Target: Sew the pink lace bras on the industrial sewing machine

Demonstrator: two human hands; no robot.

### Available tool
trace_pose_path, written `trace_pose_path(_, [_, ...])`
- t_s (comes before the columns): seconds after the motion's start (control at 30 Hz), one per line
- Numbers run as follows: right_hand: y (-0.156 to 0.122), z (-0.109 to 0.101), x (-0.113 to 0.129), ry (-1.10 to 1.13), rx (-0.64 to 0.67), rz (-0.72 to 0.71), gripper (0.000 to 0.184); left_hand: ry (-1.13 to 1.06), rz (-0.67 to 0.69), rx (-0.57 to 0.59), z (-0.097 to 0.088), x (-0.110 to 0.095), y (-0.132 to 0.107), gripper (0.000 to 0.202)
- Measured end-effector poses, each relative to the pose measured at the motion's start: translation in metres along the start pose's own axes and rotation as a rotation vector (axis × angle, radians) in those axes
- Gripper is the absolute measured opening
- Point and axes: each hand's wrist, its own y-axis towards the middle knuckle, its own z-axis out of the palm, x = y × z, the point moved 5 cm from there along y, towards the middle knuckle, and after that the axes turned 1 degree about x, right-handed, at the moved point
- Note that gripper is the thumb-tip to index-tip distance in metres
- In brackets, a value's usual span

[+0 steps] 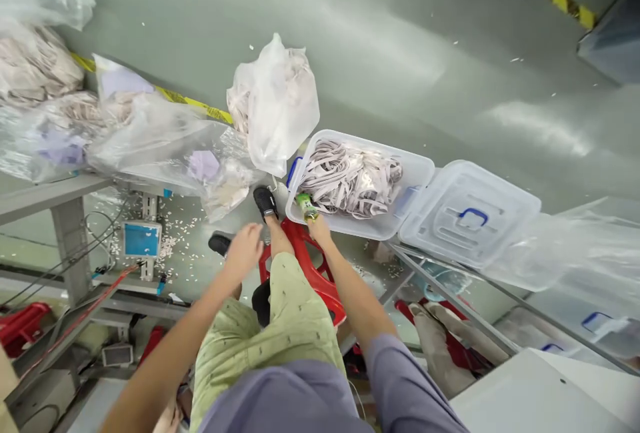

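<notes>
My right hand [318, 225] reaches to the near left corner of a clear plastic bin [420, 165]. It is closed on a shiny green, bottle-like item [306, 206], whose exact kind I cannot make out. Beside this item, a tangled heap of pale elastic-like straps [350, 176] fills much of the bin. My left hand [245, 249] hangs over the floor near my dark shoe [265, 203]. Its fingers are loosely curled, and nothing shows in them.
A clear lid [470, 213] with a blue handle lies right of the bin. Stuffed plastic bags [280, 99] stand beyond and to the left. A red stool [320, 279] is close by my legs. Metal frames and a small blue screen [142, 240] flank me; pale bits litter the floor.
</notes>
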Motion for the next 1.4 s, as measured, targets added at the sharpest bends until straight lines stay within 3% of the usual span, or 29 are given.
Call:
trace_pose_path(0.07, [-0.047,-0.022,-0.009,-0.083,0.0,-0.064,0.045,-0.02,0.075,0.021,0.011,-0.037,-0.009,0.056])
trace_pose_path(0.13, [-0.107,-0.037,-0.012,-0.155,0.006,-0.156,0.053,-0.078,0.148,0.035,0.011,-0.067,-0.023,0.071])
trace_pose_path(0.2, [-0.174,-0.045,-0.011,-0.233,0.032,-0.288,0.057,-0.248,0.208,0.069,0.0,-0.088,-0.045,0.081])
trace_pose_path(0.3, [-0.27,-0.045,-0.003,-0.265,0.107,-0.51,0.056,-0.497,0.264,0.102,-0.036,-0.103,-0.098,0.068])
trace_pose_path(0.37, [-0.325,-0.039,0.008,-0.179,0.141,-0.67,0.066,-0.543,0.246,0.045,-0.068,-0.103,-0.147,0.058])
trace_pose_path(0.47, [-0.401,-0.014,0.036,-0.024,0.153,-0.971,0.103,-0.634,0.165,-0.134,-0.119,-0.099,-0.237,0.064])
trace_pose_path(0.5, [-0.426,-0.002,0.046,0.041,0.153,-1.054,0.107,-0.692,0.142,-0.203,-0.136,-0.099,-0.271,0.066])
trace_pose_path(0.6, [-0.499,0.032,0.075,0.237,0.191,-1.154,0.09,-0.737,0.106,-0.411,-0.19,-0.103,-0.372,0.06])
trace_pose_path(0.67, [-0.548,0.048,0.087,0.249,0.21,-1.169,0.076,-0.523,0.056,-0.59,-0.236,-0.107,-0.438,0.056])
trace_pose_path(0.73, [-0.598,0.059,0.094,0.136,0.243,-1.273,0.068,-0.219,0.074,-0.705,-0.283,-0.119,-0.501,0.046])
trace_pose_path(0.83, [-0.664,0.069,0.092,-0.045,0.35,-1.461,0.065,0.27,0.359,-0.622,-0.329,-0.155,-0.579,0.025])
trace_pose_path(0.93, [-0.71,0.078,0.084,-0.098,0.504,-1.574,0.067,0.573,0.508,-0.541,-0.335,-0.175,-0.637,0.036])
trace_pose_path(1.03, [-0.737,0.09,0.077,-0.116,0.543,-1.622,0.072,0.68,0.424,-0.542,-0.321,-0.173,-0.664,0.033])
trace_pose_path(1.1, [-0.746,0.098,0.078,-0.121,0.431,-1.635,0.074,0.658,0.222,-0.52,-0.314,-0.162,-0.666,0.029])
trace_pose_path(1.2, [-0.752,0.103,0.089,-0.079,0.093,-1.638,0.071,0.483,-0.27,-0.507,-0.321,-0.14,-0.668,0.031])
trace_pose_path(1.27, [-0.755,0.104,0.098,-0.056,-0.044,-1.646,0.069,0.386,-0.398,-0.504,-0.331,-0.138,-0.676,0.034])
trace_pose_path(1.3, [-0.756,0.104,0.102,-0.044,-0.06,-1.656,0.068,0.366,-0.346,-0.504,-0.337,-0.143,-0.681,0.033])
trace_pose_path(1.4, [-0.761,0.098,0.108,-0.016,-0.009,-1.688,0.069,0.394,-0.019,-0.48,-0.35,-0.165,-0.702,0.023])
